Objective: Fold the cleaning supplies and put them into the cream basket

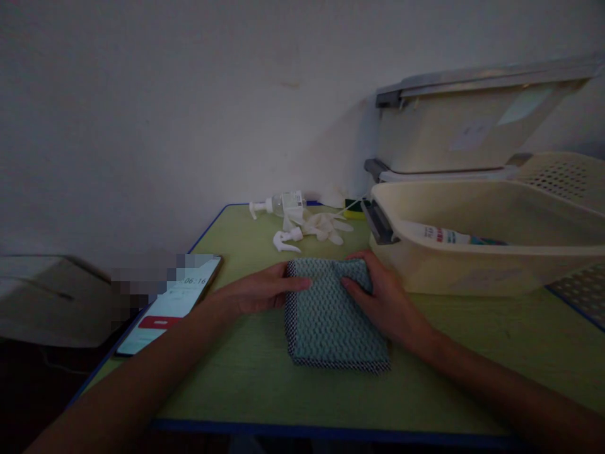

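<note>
Over the counter (227, 384), our left hand (262, 290) pinches the teal cloth (333, 321) at its ten o'clock, our right hand (385, 306) at two, both partly hidden behind it. At our two o'clock, a cream bin (472, 271) runs out of view, partly hiding a tube (442, 235).

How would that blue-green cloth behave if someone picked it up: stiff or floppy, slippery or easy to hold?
The cloth would probably be floppy, as it looks like fabric with a checked border. Its bumpy, textured surface suggests it wouldn't slip easily. It's likely light too, being a small, flattish piece.
</note>
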A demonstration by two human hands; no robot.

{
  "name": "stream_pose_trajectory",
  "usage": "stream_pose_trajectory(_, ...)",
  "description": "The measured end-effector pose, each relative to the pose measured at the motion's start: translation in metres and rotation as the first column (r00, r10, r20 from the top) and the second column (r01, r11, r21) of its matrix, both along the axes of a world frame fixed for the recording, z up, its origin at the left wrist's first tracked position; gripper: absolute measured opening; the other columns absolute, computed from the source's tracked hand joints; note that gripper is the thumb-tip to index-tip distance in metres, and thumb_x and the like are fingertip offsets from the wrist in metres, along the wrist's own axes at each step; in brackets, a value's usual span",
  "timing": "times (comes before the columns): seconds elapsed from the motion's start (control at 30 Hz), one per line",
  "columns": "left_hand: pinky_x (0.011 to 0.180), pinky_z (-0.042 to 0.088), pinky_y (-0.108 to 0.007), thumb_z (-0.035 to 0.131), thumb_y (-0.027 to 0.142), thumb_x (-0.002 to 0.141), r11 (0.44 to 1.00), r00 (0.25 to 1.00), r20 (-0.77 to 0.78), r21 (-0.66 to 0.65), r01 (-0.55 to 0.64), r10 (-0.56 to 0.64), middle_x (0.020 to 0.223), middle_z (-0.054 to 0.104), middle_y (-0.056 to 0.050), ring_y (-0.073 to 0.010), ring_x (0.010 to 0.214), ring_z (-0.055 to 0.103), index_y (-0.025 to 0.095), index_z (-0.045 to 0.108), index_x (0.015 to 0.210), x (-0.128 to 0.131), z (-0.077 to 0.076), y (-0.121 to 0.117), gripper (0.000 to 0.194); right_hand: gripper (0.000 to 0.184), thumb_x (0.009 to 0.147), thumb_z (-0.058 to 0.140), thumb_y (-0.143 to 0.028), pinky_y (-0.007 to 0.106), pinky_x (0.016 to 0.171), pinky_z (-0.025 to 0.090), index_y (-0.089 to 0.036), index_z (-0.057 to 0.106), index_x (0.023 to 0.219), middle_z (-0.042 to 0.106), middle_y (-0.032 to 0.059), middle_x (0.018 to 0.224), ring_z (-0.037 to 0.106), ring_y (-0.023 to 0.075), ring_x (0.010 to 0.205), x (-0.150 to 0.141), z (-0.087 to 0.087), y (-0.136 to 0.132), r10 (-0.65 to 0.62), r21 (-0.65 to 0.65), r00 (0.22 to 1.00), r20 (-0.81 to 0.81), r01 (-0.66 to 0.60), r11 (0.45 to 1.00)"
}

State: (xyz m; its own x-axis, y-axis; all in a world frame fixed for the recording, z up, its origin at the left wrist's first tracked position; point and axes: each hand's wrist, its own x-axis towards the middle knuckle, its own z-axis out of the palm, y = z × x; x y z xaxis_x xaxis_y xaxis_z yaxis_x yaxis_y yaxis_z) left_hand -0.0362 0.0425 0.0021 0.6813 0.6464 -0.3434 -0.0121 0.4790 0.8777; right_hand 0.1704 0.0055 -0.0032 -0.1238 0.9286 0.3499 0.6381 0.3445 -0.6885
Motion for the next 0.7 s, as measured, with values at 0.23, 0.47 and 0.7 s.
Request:
stream_pose_trajectory(0.23,0.073,0.046,-0.024,0.063,-0.005,0.062,0.974,0.974,-0.028,-0.013,-0.225,0.225,0.092,0.056,-0.003,-0.0122,0.080,0.058,0.015,0.044,0.105,-0.001,-0.008,0.009,0.051,0.046,0.078,0.050,-0.017,0.043,0.086,0.047,-0.015,0.037,0.122,0.056,0.0152,0.117,0.055,0.0244,0.106,0.004,-0.013,0.001,0.113,0.093,0.982,0.155,-0.128,0.987)
stream_pose_trajectory(0.47,0.065,0.044,-0.021,0.052,-0.008,0.068,0.966,0.965,-0.050,-0.015,-0.259,0.258,0.088,0.054,-0.001,-0.0098,0.072,0.056,0.018,0.035,0.111,0.003,-0.003,0.002,0.053,0.026,0.087,0.047,-0.025,0.046,0.104,0.032,-0.012,0.059,0.106,0.057,0.0140,0.122,0.049,0.0228,0.117,-0.001,0.001,-0.015,0.428,0.193,0.779,0.458,-0.557,0.808)
stream_pose_trajectory(0.7,0.060,0.041,-0.020,0.056,-0.002,0.066,0.971,0.969,-0.076,0.042,-0.234,0.236,0.086,0.050,0.000,-0.0097,0.071,0.053,0.018,0.037,0.112,0.001,-0.005,0.004,0.053,0.057,0.088,0.048,-0.038,0.032,0.106,0.028,-0.004,0.039,0.133,0.041,0.0157,0.138,0.033,0.0203,0.129,-0.009,0.004,-0.023,0.715,-0.125,0.473,0.515,-0.783,0.609)
